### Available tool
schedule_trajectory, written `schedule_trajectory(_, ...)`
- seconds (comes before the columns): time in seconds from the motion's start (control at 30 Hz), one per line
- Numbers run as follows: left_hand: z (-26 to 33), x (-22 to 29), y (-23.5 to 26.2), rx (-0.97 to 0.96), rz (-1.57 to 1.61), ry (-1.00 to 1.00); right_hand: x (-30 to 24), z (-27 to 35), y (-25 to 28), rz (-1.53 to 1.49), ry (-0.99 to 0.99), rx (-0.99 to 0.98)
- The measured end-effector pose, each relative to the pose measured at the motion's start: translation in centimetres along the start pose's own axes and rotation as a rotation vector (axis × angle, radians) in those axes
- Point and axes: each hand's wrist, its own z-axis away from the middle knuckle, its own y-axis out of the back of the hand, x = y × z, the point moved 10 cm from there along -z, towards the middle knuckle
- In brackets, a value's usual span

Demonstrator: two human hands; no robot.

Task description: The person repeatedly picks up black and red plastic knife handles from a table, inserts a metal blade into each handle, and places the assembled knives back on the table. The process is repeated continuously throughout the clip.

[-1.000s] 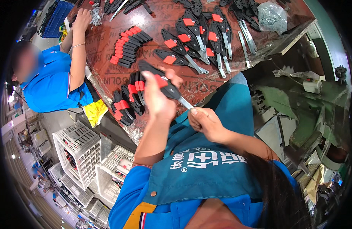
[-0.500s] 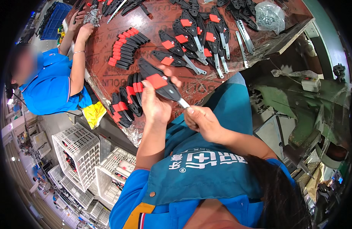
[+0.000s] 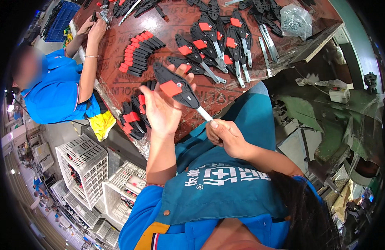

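My right hand (image 3: 226, 136) pinches the end of a metal strip (image 3: 204, 114) that sticks out of a black, pointed plastic part (image 3: 188, 99). A red block (image 3: 171, 88) is set on the part's face. Spread and palm up, my left hand (image 3: 162, 111) lies behind and beside the black plate, its thumb apart; whether its fingers touch the underside is hidden. Past my hands, on the red-brown table (image 3: 176, 29), lies a cluster of similar black parts (image 3: 201, 43) with red blocks and metal strips. Left of it curves a row of black pieces with red ends (image 3: 136, 52).
More black-and-red pieces (image 3: 132, 118) lie at the near table edge. A clear bag of small hardware (image 3: 296, 21) sits far right. At left, a person in blue (image 3: 55, 89) handles small parts. White crates (image 3: 82, 166) stand lower left; green machinery (image 3: 313, 108) stands right.
My left hand has let go of the black part, its thumb and fingers spreading away. The part stays held by its strip in my right hand, which has shifted slightly right.
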Motion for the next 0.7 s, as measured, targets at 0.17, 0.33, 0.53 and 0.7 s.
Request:
schedule_trajectory(0.17,-0.7,1.9,4.3,0.263,-0.415,-0.032,1.5,0.5,1.7,0.16,-0.047,0.021)
schedule_trajectory(0.33,-1.0,2.5,5.2,0.345,-0.547,-0.089,1.9,0.6,1.8,0.286,-0.049,0.081)
schedule_trajectory(0.53,0.9,10.2,6.1,0.411,-1.347,-0.46,-0.4,-1.5,6.5,0.386,0.128,0.267)
schedule_trajectory(0.7,1.7,9.4,5.3,0.367,-2.264,-0.433,-1.8,-8.0,10.9,0.459,0.131,0.336)
